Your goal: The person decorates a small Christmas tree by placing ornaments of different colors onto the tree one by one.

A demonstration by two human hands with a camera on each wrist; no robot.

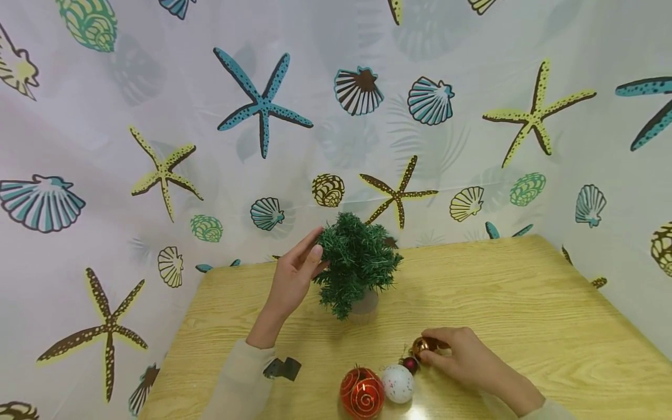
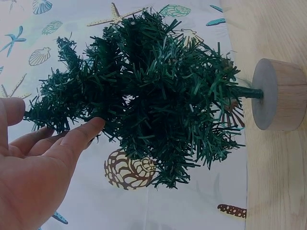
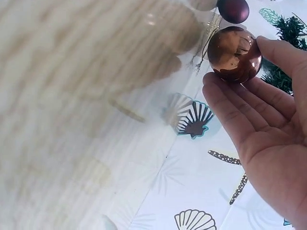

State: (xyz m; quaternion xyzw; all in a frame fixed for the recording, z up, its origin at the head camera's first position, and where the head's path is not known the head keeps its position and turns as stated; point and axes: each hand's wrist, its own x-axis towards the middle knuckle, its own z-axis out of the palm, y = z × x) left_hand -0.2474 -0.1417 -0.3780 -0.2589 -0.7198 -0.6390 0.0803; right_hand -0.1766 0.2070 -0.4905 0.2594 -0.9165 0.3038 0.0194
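Note:
A small green artificial Christmas tree [image 1: 357, 256] stands upright on its round wooden base [image 2: 283, 96]. At the tree's left side, my left hand [image 1: 294, 277] has its fingers extended among the upper branches; in the left wrist view a fingertip overlaps the needles near the treetop. My right hand [image 1: 462, 356] pinches a shiny copper bauble [image 3: 235, 54] between thumb and fingers, low over the table. Close beside that bauble lie a small dark red bauble [image 1: 410, 365], a white speckled bauble [image 1: 398, 384] and a large red bauble [image 1: 362, 392] with gold swirls.
The wooden table [image 1: 499, 297] has a light grain and reaches back to a hanging cloth [image 1: 325, 146] printed with starfish and shells. Cloth also lines the left and right sides. A black strap [image 1: 282, 368] shows at the left sleeve.

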